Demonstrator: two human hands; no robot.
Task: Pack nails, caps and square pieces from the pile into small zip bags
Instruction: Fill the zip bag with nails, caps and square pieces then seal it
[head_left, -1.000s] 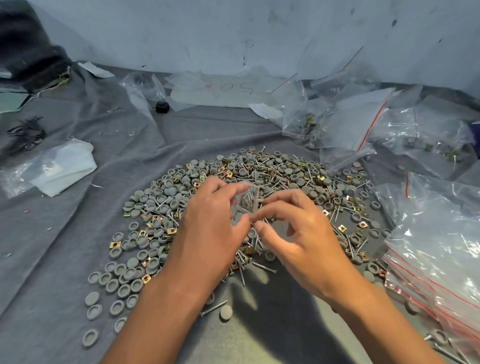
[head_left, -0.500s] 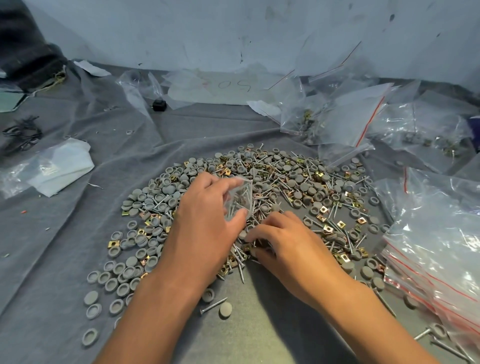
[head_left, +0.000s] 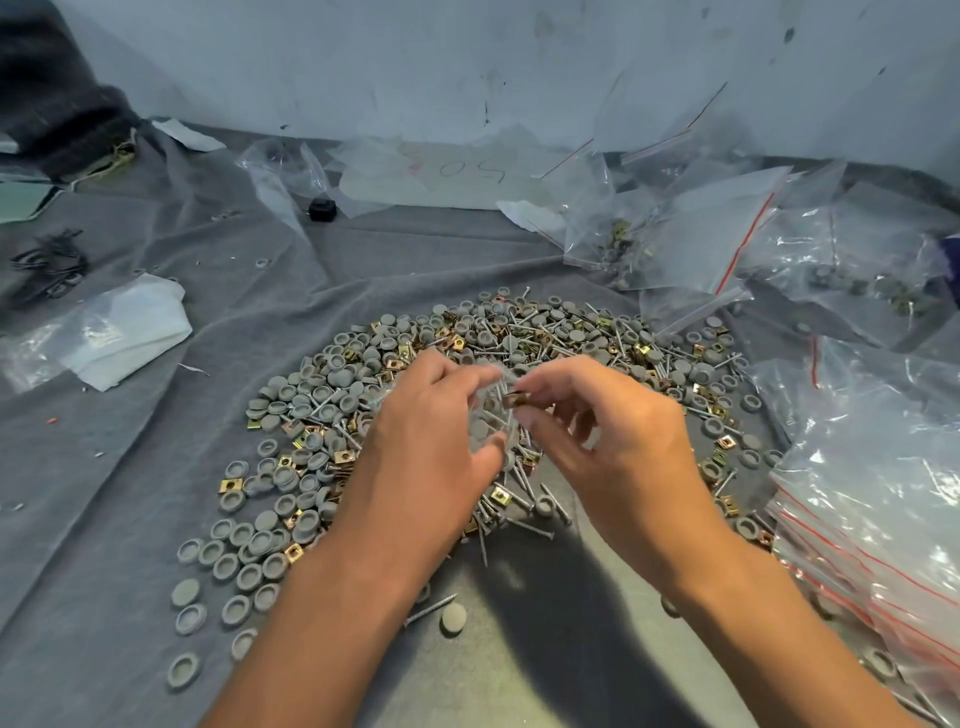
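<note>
Filling step, above the pile (head_left: 519, 364): left hand (head_left: 431, 441) gripping small zip bag (head_left: 493, 410), right hand (head_left: 613, 436) pinching square piece (head_left: 514, 400) at its mouth; next, probably dropping it inside.

The right hand (head_left: 613, 441) has risen from the pile, apparently pinching a square piece (head_left: 515, 400) at the small zip bag (head_left: 491, 410).

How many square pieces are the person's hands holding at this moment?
1. The right hand pinches one brass-coloured square piece at the small zip bag that the left hand holds above the pile. More may be hidden inside the bag.
</note>
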